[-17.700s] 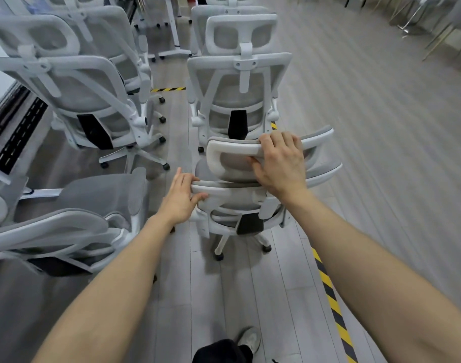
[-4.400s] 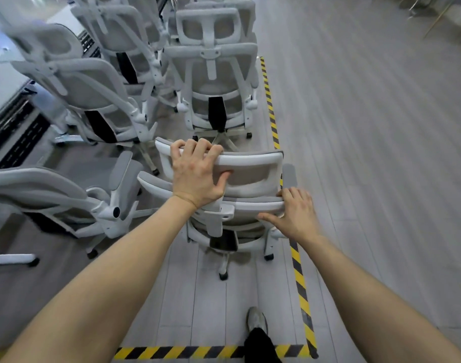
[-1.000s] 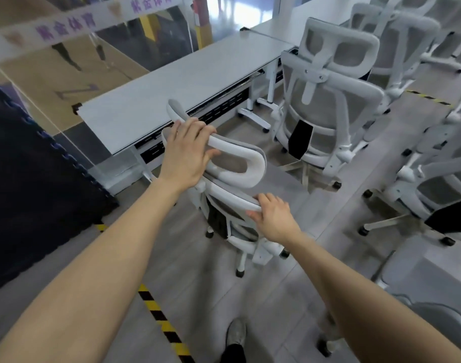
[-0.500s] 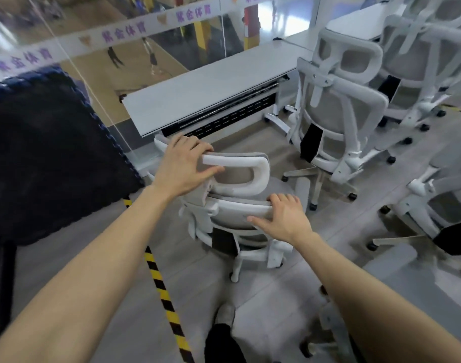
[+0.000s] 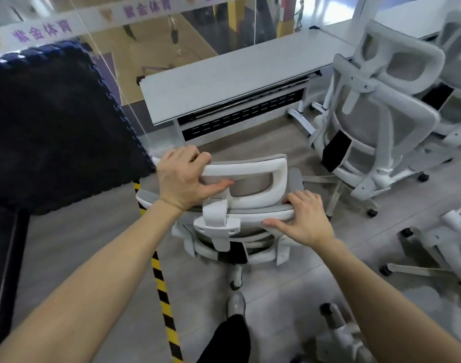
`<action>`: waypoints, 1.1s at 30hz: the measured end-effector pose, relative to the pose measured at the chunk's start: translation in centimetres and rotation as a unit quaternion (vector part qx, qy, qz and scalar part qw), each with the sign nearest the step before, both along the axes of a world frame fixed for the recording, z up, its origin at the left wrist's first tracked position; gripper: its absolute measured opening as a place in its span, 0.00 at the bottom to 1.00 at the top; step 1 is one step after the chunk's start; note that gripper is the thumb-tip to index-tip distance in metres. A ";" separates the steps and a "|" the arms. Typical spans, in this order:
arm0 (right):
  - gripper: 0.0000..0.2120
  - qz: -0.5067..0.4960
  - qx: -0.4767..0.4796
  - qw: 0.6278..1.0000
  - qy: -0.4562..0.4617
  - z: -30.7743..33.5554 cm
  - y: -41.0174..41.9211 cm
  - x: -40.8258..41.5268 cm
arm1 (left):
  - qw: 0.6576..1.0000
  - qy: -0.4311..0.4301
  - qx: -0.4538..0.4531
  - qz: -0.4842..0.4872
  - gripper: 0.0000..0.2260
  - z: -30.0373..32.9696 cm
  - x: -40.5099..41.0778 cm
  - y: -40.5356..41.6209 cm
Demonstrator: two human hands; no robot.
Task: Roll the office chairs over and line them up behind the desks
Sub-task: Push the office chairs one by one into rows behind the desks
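Far left, the dark foam mat (image 5: 54,121) fills more of the view than half a second ago, and the striped floor tape (image 5: 161,279) now runs down just left of my chair's base. So I have swung left and squared up to the desk (image 5: 224,82).

My left hand (image 5: 183,180) is wrapped closed around the left end of the headrest (image 5: 253,170), fingers over the top, thumb hooked into the opening. Same hold as a second ago, just turned with the chair.

The chair (image 5: 224,226) sits directly in front of me, near side of the desk, back toward me, seat pointing at the desk edge. A second ago it was angled to the right; now it is close to straight. There is a floor gap between it and the desk, so it is not tucked in yet.

My right hand (image 5: 301,218) lies on the top rim of the backrest, fingers draped over the edge, thumb along the near face. It is a loose pressing hold, not a full clamp.

Right, a second chair (image 5: 376,113) is already parked behind the desk, turned a bit. More chairs sit at the far right edge.

My read: turning is done, and what is left is a short push forward to bring this one level with its neighbour. The base legs may catch the neighbour's casters if I drift right.
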State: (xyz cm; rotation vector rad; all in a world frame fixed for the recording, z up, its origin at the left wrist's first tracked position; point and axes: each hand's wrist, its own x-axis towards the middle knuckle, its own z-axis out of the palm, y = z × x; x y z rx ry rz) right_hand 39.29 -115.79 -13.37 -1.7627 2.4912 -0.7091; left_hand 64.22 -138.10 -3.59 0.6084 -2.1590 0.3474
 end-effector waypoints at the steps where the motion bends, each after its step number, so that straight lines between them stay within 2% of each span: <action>1: 0.40 0.007 0.001 1.000 0.001 0.0 -1.2 -1.1 | 1.000 0.005 -0.004 0.013 0.30 -0.2 -0.9 -0.8; 5: 0.43 0.039 0.027 0.999 0.020 0.3 -7.0 -5.8 | 0.999 0.018 -0.021 0.038 0.28 -0.2 -4.4 -5.0; 15: 0.56 0.030 0.119 0.990 0.066 0.9 -19.8 -14.7 | 0.994 0.026 0.033 0.097 0.30 -0.7 -13.8 -14.4; 20: 0.51 0.037 0.057 0.993 0.095 -0.5 -23.8 -18.3 | 0.993 0.028 0.039 0.109 0.29 -1.0 -16.7 -17.4; 27: 0.44 0.104 -0.039 0.990 0.083 -1.1 -28.5 -23.9 | 0.989 0.047 0.026 0.140 0.29 -1.0 -20.4 -19.7; 33: 0.44 0.160 -0.020 0.984 0.073 -0.7 -31.7 -28.6 | 0.978 0.048 0.048 0.195 0.30 -0.4 -23.9 -19.0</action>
